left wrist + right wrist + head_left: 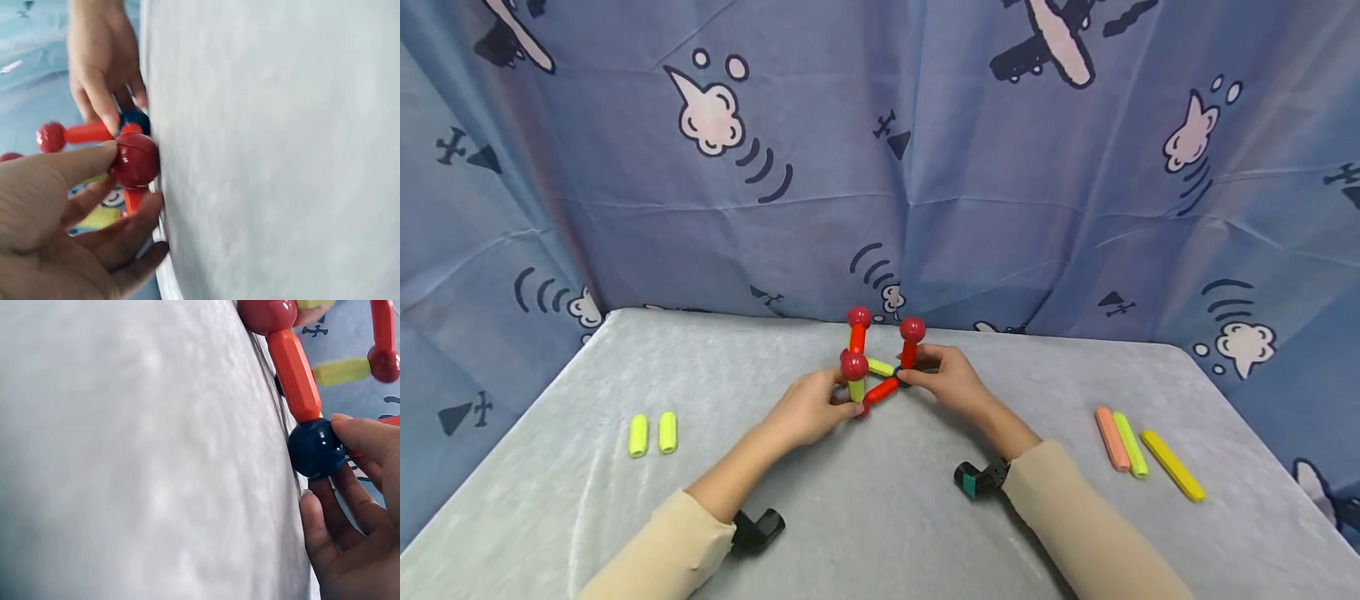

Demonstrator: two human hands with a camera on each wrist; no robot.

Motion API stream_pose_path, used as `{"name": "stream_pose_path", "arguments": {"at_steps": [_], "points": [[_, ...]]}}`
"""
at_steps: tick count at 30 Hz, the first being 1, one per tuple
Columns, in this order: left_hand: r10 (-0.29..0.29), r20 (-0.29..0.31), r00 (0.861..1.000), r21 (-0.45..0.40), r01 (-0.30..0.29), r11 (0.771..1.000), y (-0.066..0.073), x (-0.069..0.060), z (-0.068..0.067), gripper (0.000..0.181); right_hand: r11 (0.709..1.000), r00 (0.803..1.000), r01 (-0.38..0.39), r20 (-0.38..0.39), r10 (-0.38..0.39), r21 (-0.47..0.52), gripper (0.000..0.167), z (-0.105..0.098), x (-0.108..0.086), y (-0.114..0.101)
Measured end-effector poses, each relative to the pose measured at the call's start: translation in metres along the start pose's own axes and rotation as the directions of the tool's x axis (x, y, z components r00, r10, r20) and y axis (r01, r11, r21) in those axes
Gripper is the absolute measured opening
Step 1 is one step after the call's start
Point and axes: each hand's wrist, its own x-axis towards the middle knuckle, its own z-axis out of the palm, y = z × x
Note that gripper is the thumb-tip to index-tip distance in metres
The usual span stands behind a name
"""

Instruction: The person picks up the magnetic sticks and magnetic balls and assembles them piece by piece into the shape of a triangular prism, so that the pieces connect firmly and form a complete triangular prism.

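Observation:
Near the table's far side stands a frame of magnetic rods and balls. My left hand (805, 408) pinches the low red ball (136, 160) at its near corner, thumb on one side and fingers curled opposite. My right hand (953, 382) pinches the dark blue ball (315, 449) at the right corner. A red-orange rod (882, 391) joins these two balls. From the blue ball rises a red rod (909, 355) topped by a red ball (913, 329). A yellow-green rod (857, 392) stands upright over the left-held ball, with another red ball (853, 367) on top. Fingers partly hide the base.
Two short yellow-green rods (638, 436) lie on the grey-white table (880, 533) to the left. Toward the right edge are an orange rod (1112, 438), a yellow-green rod (1131, 444) and a yellow rod (1172, 465). A blue patterned curtain (820, 100) hangs behind the table.

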Motion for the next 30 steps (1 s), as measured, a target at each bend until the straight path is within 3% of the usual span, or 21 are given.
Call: {"name": "stream_pose_path", "arguments": {"at_steps": [5,9,15,23,30], "points": [[-0.011,0.034,0.999,-0.080,0.014,0.997,-0.006,0.015,-0.003,0.031,0.999,0.999,-0.033,0.000,0.033,-0.029,0.030,-0.005,-0.003,0.004],[-0.007,0.001,1.000,-0.139,0.007,0.990,-0.014,0.025,-0.005,0.031,0.999,0.999,-0.047,-0.024,0.047,-0.017,0.028,-0.003,-0.005,0.006],[0.018,-0.062,0.998,-0.177,-0.029,0.984,-0.024,0.032,-0.005,0.025,0.999,0.992,0.041,-0.115,-0.042,-0.009,0.028,0.007,-0.011,0.009],[0.069,-0.210,0.975,-0.136,-0.099,0.986,-0.029,0.032,0.009,0.026,0.998,0.984,0.052,-0.171,-0.047,0.027,0.032,0.010,-0.013,0.010],[0.086,-0.255,0.963,-0.117,-0.119,0.986,-0.030,0.032,0.016,0.025,0.999,0.982,0.043,-0.187,-0.039,0.016,0.035,0.010,-0.013,0.015]]}}
